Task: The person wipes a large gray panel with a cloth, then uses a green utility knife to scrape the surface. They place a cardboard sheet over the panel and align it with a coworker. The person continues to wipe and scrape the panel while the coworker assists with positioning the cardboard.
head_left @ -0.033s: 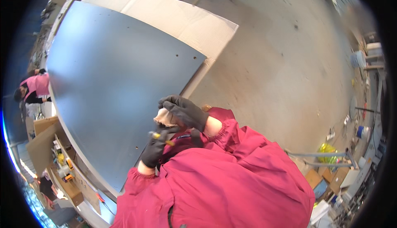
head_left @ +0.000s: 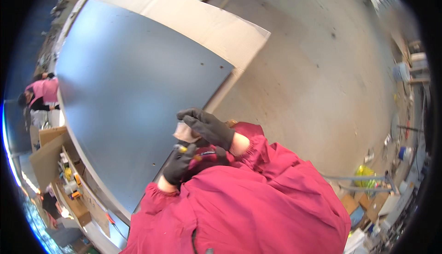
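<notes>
The gloved right hand (head_left: 207,125) is curled over a pale beige folded pad, probably cloth (head_left: 183,133), gripping it at its right end; the thumb's placing is hidden. The gloved left hand (head_left: 177,167), just below, is closed around a small yellow-and-white object (head_left: 183,149) whose kind is too small to tell; only its upper end shows past the fingers.

The pad is held in front of the wearer's body, by the near right edge of a blue-grey panel (head_left: 133,79), roughly midway between its right corner and its lower one. Whether it touches the panel cannot be told. Its free end points left, over the panel; its long axis, as far as it shows, runs left to right across the view.

Good handling here would likely mean keeping the pad's folds together, gripping the small object lightly, and not letting either hand knock the panel's edge.

The panel lies on a cardboard sheet (head_left: 207,19), which juts out beyond the panel's upper edge and right corner. Two small dark holes (head_left: 221,67) sit near that corner.
</notes>
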Demonstrator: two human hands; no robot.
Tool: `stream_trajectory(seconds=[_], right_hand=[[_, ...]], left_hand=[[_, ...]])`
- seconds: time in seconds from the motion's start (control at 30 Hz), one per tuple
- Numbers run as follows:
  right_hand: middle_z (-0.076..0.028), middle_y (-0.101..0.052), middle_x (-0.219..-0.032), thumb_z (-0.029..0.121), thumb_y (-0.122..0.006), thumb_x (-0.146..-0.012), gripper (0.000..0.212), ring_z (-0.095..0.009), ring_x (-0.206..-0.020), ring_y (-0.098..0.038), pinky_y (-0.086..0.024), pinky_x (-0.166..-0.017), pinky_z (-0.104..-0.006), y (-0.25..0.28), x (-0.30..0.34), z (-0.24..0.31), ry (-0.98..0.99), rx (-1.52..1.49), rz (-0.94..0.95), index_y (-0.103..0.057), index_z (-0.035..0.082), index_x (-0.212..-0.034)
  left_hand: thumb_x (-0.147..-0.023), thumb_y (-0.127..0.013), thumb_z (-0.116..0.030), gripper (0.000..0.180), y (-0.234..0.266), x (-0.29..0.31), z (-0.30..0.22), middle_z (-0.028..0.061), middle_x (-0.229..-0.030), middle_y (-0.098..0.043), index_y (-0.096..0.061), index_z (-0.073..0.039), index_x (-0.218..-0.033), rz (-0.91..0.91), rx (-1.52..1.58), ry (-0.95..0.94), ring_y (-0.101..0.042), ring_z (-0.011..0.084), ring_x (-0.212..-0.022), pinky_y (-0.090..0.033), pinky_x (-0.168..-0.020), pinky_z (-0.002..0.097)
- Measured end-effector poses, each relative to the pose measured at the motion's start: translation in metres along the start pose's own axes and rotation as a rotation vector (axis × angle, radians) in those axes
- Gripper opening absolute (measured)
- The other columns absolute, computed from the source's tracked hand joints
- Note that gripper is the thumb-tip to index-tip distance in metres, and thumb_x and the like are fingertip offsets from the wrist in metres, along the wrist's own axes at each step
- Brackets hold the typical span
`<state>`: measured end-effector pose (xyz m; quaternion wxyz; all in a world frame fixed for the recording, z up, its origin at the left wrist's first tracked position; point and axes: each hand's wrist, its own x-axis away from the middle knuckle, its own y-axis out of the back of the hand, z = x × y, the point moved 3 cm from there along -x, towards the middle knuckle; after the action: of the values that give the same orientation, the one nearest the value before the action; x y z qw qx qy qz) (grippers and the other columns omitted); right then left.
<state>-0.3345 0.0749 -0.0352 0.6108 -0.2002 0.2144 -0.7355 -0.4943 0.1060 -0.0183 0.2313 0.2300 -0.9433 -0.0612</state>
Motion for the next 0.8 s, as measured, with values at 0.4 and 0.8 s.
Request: stream_trajectory(seconds=[0.4,0.8], right_hand=[[-0.015,-0.048,-0.126,0.02,-0.053,-0.091,0.038,-0.026,-0.121,-0.043,-0.033,-0.101,-0.0353,-0.002,0.018,0.012,-0.011,0.521,0.279,-0.05,0.001,-0.123],[-0.022,-0.047,-0.125,0.028,-0.062,-0.084,0.045,-0.039,-0.119,-0.042,-0.036,-0.099,-0.0417,-0.037,0.014,0.0,0.031,1.006,0.405,-0.051,0.004,-0.121]], left_hand=[[-0.095,-0.05,-0.022,0.024,-0.022,-0.005,-0.018,0.0049,-0.099,-0.061,-0.056,-0.003,-0.108,-0.21,0.589,-0.058,-0.059,0.0136,-0.087,-0.05,-0.073,0.0276],[-0.086,-0.054,-0.005,0.022,-0.015,0.013,0.036,0.0068,-0.091,-0.062,-0.055,-0.004,-0.108,-0.207,0.57,-0.081,-0.061,0.0148,-0.08,-0.051,-0.069,0.0286]])
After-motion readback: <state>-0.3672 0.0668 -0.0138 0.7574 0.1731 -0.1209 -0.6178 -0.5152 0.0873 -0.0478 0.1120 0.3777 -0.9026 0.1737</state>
